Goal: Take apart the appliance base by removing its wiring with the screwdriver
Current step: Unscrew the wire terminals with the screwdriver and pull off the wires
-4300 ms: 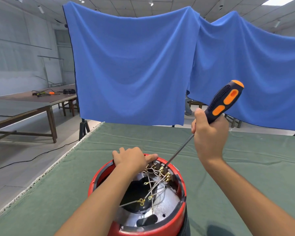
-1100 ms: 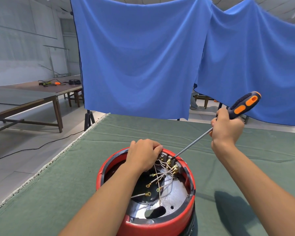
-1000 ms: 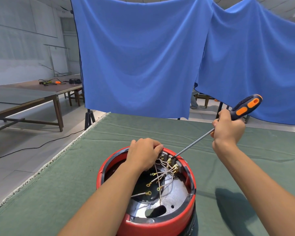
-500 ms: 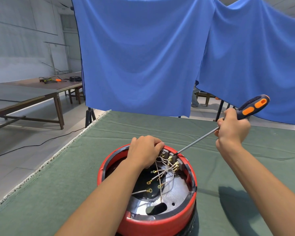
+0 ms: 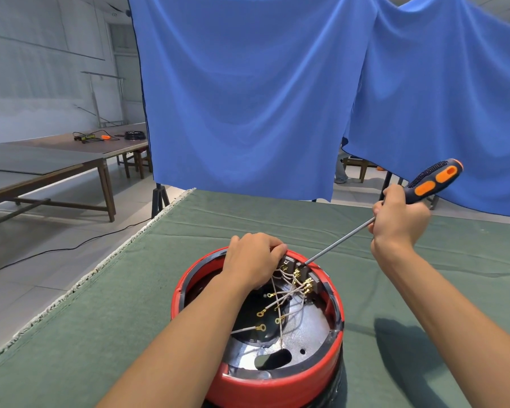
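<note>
Right hand point(image 5: 398, 223) fisted round screwdriver point(image 5: 380, 214) handle, up and right of base point(image 5: 258, 319), above table point(image 5: 130, 304). Orange-black handle sticking out past the fist toward upper right; bare steel shaft running down-left from the fist. Long axis diagonal, upper right to lower left, tip pointing down into far rim of base, landing at terminal block point(image 5: 299, 272) with brass lugs. Whether tip sits in a screw head: cannot tell, too small.

Left hand point(image 5: 252, 260) curled over far-left rim of base, fingers bent down beside terminal block, just left of screwdriver tip; gripping rim or pinching wires there, cannot tell which.

Base red, round, open side up, near table's front edge, between the two forearms. Inside: black disc, silver plate with oval cut-out. Wires point(image 5: 277, 301) thin, pale, fanning from terminal block down toward near side, several ending in loose brass ring lugs lying over black disc.

Table covered in green cloth. Blue curtain point(image 5: 248, 98) hanging behind the table. Wooden benches point(image 5: 50, 169) far left, cables on one of them.
</note>
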The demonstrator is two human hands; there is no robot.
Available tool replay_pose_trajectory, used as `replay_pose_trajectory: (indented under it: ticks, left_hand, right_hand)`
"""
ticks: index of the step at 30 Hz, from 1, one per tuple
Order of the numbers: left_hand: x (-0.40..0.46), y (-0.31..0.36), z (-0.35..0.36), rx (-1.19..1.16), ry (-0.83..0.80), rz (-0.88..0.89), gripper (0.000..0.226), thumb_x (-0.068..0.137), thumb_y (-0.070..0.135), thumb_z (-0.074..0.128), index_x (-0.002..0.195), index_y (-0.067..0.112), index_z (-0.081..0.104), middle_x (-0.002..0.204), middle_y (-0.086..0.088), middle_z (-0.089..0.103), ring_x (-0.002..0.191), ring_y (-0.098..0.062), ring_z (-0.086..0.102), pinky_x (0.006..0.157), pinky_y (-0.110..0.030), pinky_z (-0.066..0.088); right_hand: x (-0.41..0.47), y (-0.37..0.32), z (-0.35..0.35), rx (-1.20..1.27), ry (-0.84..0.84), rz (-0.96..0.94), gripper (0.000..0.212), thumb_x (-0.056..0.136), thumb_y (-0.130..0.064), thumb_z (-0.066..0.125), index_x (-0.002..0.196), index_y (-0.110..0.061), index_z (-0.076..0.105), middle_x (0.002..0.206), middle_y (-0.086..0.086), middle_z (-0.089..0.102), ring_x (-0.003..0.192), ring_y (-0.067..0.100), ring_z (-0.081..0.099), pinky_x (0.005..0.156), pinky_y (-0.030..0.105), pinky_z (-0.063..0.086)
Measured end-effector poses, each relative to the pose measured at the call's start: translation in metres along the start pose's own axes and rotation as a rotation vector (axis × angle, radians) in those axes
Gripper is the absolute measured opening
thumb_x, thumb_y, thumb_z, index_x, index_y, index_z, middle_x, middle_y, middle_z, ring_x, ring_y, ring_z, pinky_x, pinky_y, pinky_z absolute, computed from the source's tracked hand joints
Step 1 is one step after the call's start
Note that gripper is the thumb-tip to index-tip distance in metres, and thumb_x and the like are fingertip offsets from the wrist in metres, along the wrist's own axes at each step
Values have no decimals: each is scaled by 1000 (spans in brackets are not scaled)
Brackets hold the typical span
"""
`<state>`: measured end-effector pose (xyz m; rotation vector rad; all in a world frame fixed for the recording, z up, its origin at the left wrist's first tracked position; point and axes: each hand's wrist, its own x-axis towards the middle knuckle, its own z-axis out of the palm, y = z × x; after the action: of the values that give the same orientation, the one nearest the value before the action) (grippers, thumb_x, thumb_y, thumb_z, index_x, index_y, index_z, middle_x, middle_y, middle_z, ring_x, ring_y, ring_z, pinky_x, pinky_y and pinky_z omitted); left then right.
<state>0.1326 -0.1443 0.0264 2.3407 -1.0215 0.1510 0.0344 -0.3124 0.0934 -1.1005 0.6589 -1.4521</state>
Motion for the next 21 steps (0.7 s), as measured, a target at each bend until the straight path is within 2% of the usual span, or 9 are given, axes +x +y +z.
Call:
replay_pose_trajectory:
  ticks: [2,6,10,14,17,21]
  left_hand:
    - [0,0,0,-1,4,1,34,98,42,39,98,29,70,100,7,70,97,-18,57,89,-35,26]
    - [0,0,-1,6,5,-1,34,98,42,39,99,29,70,100,6,70,96,-18,57,91,-36,27]
    - [0,0,-1,26,2,5,36,97,42,39,94,26,71,96,4,71,95,-21,57,86,-35,25]
    - [0,1,-2,15,1,6,34,97,42,40,96,27,71,97,5,71,96,-21,57,89,-36,27]
    - [1,1,-2,7,-4,1,32,97,41,40,98,30,70,100,6,71,98,-21,57,92,-37,28]
    - [0,2,-3,10,-9,3,33,97,41,39,98,30,70,100,5,71,98,-21,57,93,-37,27]
  right_hand:
    - [2,4,-1,-16,26,41,18,80,-14,52,63,-18,44,44,-5,43,33,6,38,40,21,27]
    - [-4,16,0,-1,37,124,22,80,-11,51,62,-15,40,49,0,39,31,6,31,36,16,21]
    - [-14,16,8,23,-9,99,24,82,-10,51,61,-16,41,46,-2,37,31,7,31,37,16,21]
    - [-18,-5,6,62,-88,-69,22,81,-12,53,64,-18,41,47,-4,40,35,9,36,39,17,25]
    - [-29,-25,7,35,-192,-266,26,75,-15,51,57,-18,33,39,-12,34,36,11,32,38,15,24]
    - [-44,-37,10,-7,-294,-410,29,76,-13,50,56,-18,29,39,-12,30,39,11,28,40,17,24]
